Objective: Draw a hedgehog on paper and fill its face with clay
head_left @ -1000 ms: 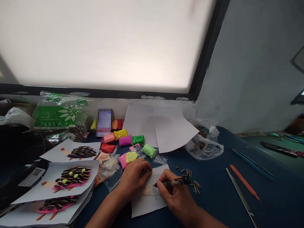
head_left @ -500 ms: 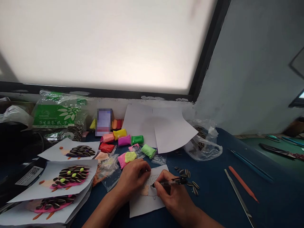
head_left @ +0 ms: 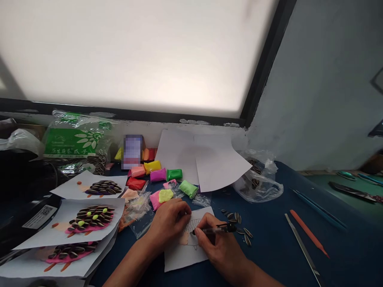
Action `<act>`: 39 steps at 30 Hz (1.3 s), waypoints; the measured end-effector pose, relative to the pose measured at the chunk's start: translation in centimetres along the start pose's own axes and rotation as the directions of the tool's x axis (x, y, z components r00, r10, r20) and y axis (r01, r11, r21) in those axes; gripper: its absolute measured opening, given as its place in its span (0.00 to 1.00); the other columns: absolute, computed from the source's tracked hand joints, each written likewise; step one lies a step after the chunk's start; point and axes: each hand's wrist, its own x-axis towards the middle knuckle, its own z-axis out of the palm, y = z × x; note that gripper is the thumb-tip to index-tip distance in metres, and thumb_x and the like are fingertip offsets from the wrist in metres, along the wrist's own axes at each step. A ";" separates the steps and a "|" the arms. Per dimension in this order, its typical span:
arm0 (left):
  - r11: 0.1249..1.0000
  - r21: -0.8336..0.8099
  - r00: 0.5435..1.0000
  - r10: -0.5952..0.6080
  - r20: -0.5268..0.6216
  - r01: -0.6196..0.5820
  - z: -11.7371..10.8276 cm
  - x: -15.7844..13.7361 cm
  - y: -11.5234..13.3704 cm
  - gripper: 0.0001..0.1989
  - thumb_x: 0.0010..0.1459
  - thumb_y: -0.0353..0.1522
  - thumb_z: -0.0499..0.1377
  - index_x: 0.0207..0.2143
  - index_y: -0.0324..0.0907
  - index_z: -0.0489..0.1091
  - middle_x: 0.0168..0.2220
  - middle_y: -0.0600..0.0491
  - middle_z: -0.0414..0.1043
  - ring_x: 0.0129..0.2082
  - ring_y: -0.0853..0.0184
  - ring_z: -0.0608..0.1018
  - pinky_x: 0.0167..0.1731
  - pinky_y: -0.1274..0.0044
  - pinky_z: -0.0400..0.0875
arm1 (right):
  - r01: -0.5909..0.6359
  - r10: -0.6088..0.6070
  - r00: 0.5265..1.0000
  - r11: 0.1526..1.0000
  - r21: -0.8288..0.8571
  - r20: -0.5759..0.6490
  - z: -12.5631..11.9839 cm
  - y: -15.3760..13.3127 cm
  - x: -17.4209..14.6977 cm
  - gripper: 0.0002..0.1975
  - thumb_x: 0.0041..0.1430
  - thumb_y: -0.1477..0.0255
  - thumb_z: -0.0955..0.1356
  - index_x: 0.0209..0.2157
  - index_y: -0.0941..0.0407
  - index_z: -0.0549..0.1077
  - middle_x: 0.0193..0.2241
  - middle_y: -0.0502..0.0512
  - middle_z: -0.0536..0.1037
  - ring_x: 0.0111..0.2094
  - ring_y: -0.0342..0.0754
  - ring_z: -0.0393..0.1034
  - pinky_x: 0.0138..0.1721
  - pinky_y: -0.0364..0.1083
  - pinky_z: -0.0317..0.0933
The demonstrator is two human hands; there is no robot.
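Observation:
A small white sheet of paper lies in front of me, bearing a pen-drawn outline filled with scale-like marks and a flat peach clay patch. My right hand is closed around a black pen, its tip down at the drawing. With curled fingers, my left hand rests on the paper's upper left and holds it down; some fingertips are hidden. Several striped sunflower seeds lie just right of the paper.
Sheets with seed-and-clay hedgehogs are stacked at left. Colourful clay packets and blank white sheets lie behind. A plastic bag of seeds sits back right. Tweezers, an orange tool and a metal tool lie at right.
The view has shifted slightly, so the things on the table appear a little to the right. Both hands keep nearly the same pose, and the pen tip stays at the drawing.

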 end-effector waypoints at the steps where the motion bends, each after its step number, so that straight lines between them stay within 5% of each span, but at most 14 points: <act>1: 1.000 0.000 1.000 0.001 0.000 -0.001 0.0 0.0 0.0 0.06 0.53 0.29 0.55 0.27 0.42 0.72 0.26 0.55 0.69 0.28 0.69 0.70 0.29 0.78 0.59 | 0.003 -0.003 1.000 1.000 -0.001 0.004 0.0 0.0 0.0 0.09 0.61 0.69 0.61 0.27 0.55 0.62 0.21 0.45 0.61 0.21 0.41 0.55 0.22 0.41 0.50; 23: 1.000 0.004 1.000 0.010 0.002 -0.010 -0.1 -0.1 0.1 0.06 0.53 0.29 0.56 0.28 0.42 0.72 0.27 0.54 0.70 0.29 0.68 0.71 0.30 0.78 0.60 | -0.013 0.013 1.000 1.000 0.005 0.006 -0.1 -0.2 -0.1 0.09 0.60 0.68 0.61 0.26 0.55 0.61 0.22 0.47 0.63 0.23 0.42 0.59 0.24 0.42 0.53; 30: 1.000 0.012 1.000 0.006 0.001 -0.006 -0.1 0.0 0.0 0.06 0.53 0.29 0.56 0.28 0.42 0.73 0.27 0.54 0.70 0.29 0.68 0.71 0.30 0.78 0.60 | -0.025 0.027 0.997 0.999 0.020 -0.078 -0.6 0.2 -0.3 0.11 0.61 0.66 0.61 0.26 0.54 0.60 0.22 0.46 0.60 0.23 0.42 0.56 0.24 0.42 0.52; 39: 0.999 0.033 1.000 0.004 -0.011 -0.003 0.0 -0.1 0.0 0.06 0.53 0.30 0.55 0.28 0.43 0.73 0.27 0.54 0.70 0.28 0.68 0.70 0.29 0.78 0.60 | -0.033 0.033 0.999 0.999 0.005 -0.022 -0.5 0.3 -0.3 0.10 0.61 0.67 0.62 0.26 0.55 0.63 0.21 0.46 0.61 0.23 0.42 0.56 0.23 0.41 0.51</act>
